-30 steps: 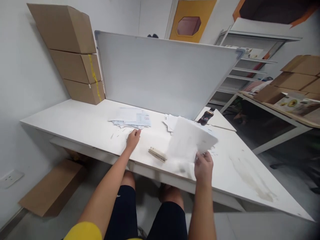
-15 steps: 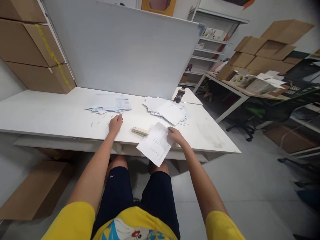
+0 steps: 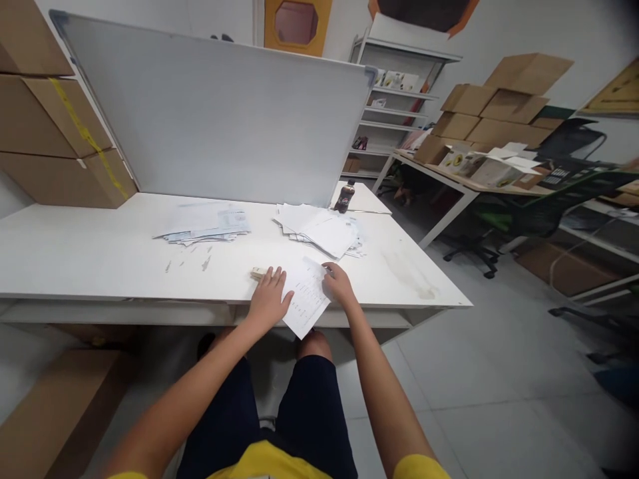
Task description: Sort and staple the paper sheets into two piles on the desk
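A printed white sheet [image 3: 305, 297] lies over the front edge of the white table, one corner hanging past it. My right hand [image 3: 338, 283] grips the sheet's right side with bent fingers. My left hand [image 3: 270, 297] rests flat with fingers spread, at the sheet's left edge and over a beige stapler-like object [image 3: 258, 273], mostly covered. Behind them, a pile of white papers [image 3: 324, 228] lies at the right and a pile of bluish papers [image 3: 210, 223] at the left.
A dark bottle [image 3: 345, 197] stands behind the right pile. A whiteboard [image 3: 214, 120] rises along the table's back [image 3: 100, 253]. Cardboard boxes [image 3: 54, 143] are stacked at the left, and more [image 3: 514, 106] sit on another table at the right.
My left hand has moved right from near the left pile to the sheet, and its fingers have opened out. My right hand still holds the sheet. The camera view has shifted.
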Action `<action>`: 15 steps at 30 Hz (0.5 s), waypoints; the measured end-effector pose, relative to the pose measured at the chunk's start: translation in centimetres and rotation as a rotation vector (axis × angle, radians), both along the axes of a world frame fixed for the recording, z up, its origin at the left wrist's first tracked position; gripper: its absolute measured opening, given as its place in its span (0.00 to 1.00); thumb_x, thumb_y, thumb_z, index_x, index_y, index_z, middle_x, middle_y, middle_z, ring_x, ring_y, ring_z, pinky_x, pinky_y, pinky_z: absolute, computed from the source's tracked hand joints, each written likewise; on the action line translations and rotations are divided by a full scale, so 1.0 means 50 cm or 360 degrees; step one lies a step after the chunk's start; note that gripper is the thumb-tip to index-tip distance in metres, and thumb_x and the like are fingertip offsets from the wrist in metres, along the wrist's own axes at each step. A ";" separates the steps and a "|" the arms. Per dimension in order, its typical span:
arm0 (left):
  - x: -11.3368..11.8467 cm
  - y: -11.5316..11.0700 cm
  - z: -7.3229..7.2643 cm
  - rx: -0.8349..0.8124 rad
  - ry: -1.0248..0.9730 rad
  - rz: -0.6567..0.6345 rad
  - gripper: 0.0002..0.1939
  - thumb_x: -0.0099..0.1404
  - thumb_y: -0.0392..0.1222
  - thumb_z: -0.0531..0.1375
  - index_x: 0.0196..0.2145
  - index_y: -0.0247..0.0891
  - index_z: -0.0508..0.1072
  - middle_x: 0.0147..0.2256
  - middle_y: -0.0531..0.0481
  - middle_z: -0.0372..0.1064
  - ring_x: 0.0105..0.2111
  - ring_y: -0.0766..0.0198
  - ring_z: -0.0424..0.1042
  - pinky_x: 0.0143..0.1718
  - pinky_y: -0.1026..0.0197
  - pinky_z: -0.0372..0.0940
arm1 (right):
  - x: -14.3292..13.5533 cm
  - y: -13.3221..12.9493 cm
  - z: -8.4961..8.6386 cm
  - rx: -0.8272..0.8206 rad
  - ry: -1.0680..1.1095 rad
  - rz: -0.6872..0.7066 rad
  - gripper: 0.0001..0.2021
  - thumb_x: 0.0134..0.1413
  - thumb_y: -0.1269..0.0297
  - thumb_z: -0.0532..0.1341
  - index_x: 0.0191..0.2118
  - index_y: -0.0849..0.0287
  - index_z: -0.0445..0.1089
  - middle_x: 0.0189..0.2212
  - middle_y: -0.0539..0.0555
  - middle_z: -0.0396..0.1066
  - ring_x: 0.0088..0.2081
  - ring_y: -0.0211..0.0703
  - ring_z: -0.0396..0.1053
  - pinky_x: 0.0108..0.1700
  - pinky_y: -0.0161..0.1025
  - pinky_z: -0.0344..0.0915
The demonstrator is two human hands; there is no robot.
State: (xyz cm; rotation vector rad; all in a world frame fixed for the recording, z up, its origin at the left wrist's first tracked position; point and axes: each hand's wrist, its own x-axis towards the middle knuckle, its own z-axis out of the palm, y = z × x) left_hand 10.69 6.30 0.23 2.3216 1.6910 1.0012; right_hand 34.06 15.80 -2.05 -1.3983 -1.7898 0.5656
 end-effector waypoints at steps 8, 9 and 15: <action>-0.032 0.000 -0.031 0.0006 0.0151 -0.0150 0.23 0.69 0.39 0.47 0.60 0.38 0.65 0.62 0.45 0.59 0.67 0.52 0.46 0.65 0.42 0.48 | 0.004 -0.002 -0.006 0.0013 -0.0078 0.0043 0.24 0.45 0.69 0.51 0.49 0.57 0.70 0.49 0.58 0.71 0.50 0.54 0.67 0.53 0.50 0.63; -0.031 -0.002 -0.030 0.0015 0.0182 -0.0142 0.23 0.69 0.39 0.47 0.60 0.38 0.65 0.63 0.45 0.59 0.67 0.52 0.46 0.65 0.42 0.48 | 0.004 -0.002 -0.007 0.0029 -0.0100 0.0035 0.23 0.45 0.69 0.51 0.49 0.57 0.70 0.49 0.58 0.71 0.50 0.54 0.67 0.54 0.50 0.62; -0.044 -0.009 -0.024 0.0113 0.0294 -0.0146 0.24 0.69 0.38 0.48 0.61 0.39 0.64 0.61 0.44 0.61 0.66 0.51 0.50 0.63 0.40 0.52 | -0.008 -0.006 -0.012 0.0076 -0.0022 0.0058 0.23 0.43 0.68 0.51 0.46 0.55 0.71 0.45 0.57 0.73 0.46 0.53 0.70 0.51 0.49 0.65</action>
